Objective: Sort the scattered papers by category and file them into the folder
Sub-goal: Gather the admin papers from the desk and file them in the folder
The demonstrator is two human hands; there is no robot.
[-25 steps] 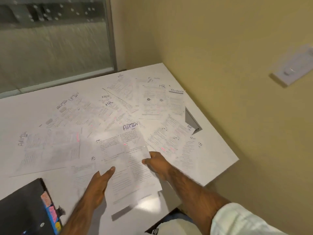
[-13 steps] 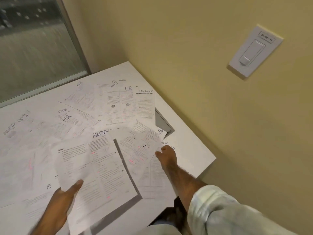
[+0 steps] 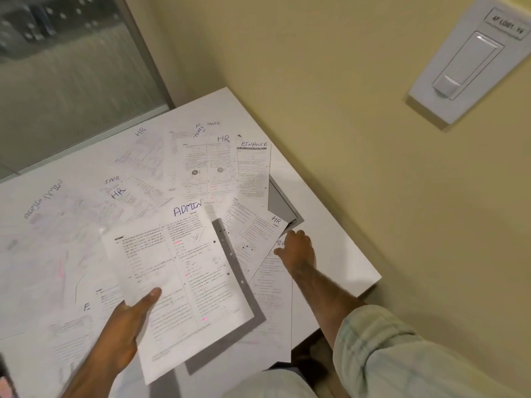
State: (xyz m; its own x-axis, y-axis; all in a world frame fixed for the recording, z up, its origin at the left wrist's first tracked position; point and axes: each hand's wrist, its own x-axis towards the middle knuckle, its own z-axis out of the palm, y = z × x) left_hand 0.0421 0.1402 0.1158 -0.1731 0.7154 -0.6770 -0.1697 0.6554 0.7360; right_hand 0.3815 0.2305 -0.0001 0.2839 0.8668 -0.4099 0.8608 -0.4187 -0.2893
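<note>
My left hand (image 3: 117,334) grips a printed sheet headed ADMIN (image 3: 178,268) by its lower left corner and holds it above the white table (image 3: 330,225), thumb on top. My right hand (image 3: 296,249) rests flat, palm down, on a partly covered sheet (image 3: 271,282) near the table's right edge, just below the corner of a sheet marked HR (image 3: 253,237). Several more papers lie scattered: one headed FINANCE (image 3: 253,170), another HR sheet (image 3: 207,170), ADMIN sheets (image 3: 43,219) at the far left. A folder is barely visible as a dark sliver (image 3: 4,377) at the bottom left.
A grey recessed cut-out (image 3: 280,202) sits in the table beside the yellow wall (image 3: 344,81), which carries a white light switch (image 3: 465,61). A window (image 3: 66,67) lies behind the table. The table's right edge drops off near my right arm.
My left hand lifted the ADMIN sheet off the pile. My right hand let go of it and moved right onto the lower sheet by the edge. The view swung right.
</note>
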